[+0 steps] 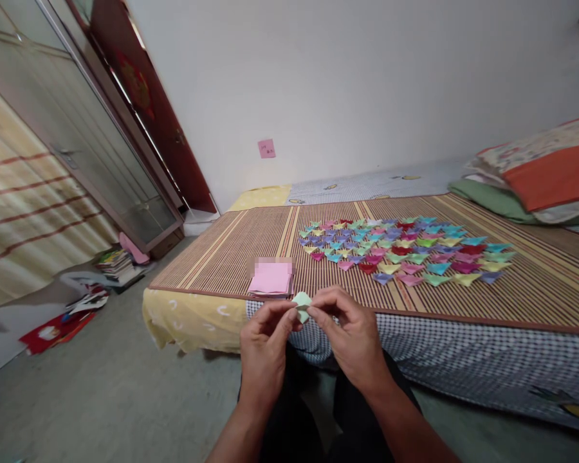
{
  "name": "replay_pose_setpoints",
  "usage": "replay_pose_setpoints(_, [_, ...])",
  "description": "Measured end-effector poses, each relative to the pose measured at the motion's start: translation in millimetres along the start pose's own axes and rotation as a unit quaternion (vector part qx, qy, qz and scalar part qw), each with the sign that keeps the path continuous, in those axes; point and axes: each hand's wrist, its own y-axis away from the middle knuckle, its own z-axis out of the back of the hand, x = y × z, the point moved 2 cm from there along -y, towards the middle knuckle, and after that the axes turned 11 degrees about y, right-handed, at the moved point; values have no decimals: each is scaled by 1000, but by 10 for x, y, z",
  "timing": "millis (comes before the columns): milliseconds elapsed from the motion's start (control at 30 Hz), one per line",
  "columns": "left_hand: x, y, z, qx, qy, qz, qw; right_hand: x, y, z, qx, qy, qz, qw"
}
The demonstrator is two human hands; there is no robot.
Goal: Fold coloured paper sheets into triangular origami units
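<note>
A small pale green folded paper piece point(302, 305) is pinched between both hands in front of the bed's edge. My left hand point(264, 347) grips its left side with thumb and fingers closed. My right hand point(350, 331) pinches its right side, fingers curled. Just beyond the hands a stack of pink square paper point(271, 281) lies on the striped bamboo mat point(222, 251). Farther back on the mat, several small folded paper shapes in many colours point(405, 251) lie in neat rows.
The mat covers a bed with a checked sheet point(463, 360) and a yellow cover point(188, 315). Folded pillows and bedding point(540, 170) sit at the right. On the floor at left are a pile of books point(116, 263) and red papers point(53, 331), near a glass-doored cabinet point(101, 161).
</note>
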Motion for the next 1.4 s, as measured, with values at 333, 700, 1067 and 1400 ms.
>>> replay_pose_setpoints(333, [39, 32, -23, -20, -39, -48, 998, -123, 52, -92, 40, -180, -177, 967])
replay_pose_setpoints(700, [-4, 16, -43, -28, -17, -4, 999, -89, 37, -142, -2, -173, -159, 972])
replay_pose_setpoints(1067, [39, 38, -33, -38, -13, -9, 999, -41, 78, -133, -14, -68, -116, 991])
replay_pose_setpoints(1400, [116, -18, -26, -33, 70, 38, 996, -60, 70, -142, -38, -88, -143, 985])
